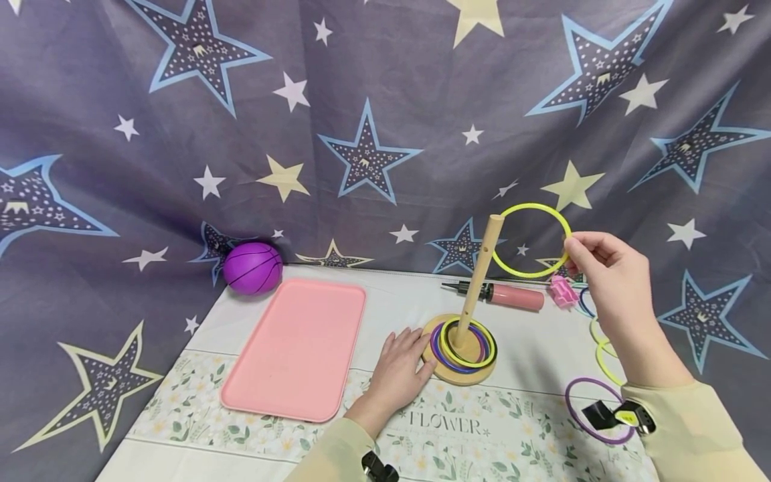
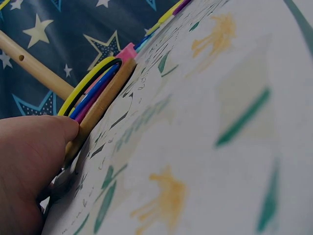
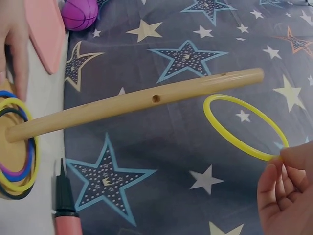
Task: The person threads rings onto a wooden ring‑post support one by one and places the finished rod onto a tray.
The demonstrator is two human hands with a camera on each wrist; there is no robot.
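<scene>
The right hand (image 1: pixel 608 274) pinches a yellow ring (image 1: pixel 531 241) in its fingers, just beside the peg (image 1: pixel 478 278) top. The left hand (image 1: pixel 400 365) lies flat, fingers touching the wooden base (image 1: pixel 460 371).

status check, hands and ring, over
Right hand pinches yellow ring beside peg top. Left hand rests against base. Nothing between ring and peg.

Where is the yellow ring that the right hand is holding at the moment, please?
In the head view the yellow ring is in the air right of centre, pinched by the right hand, just right of the top of the wooden peg.
</scene>
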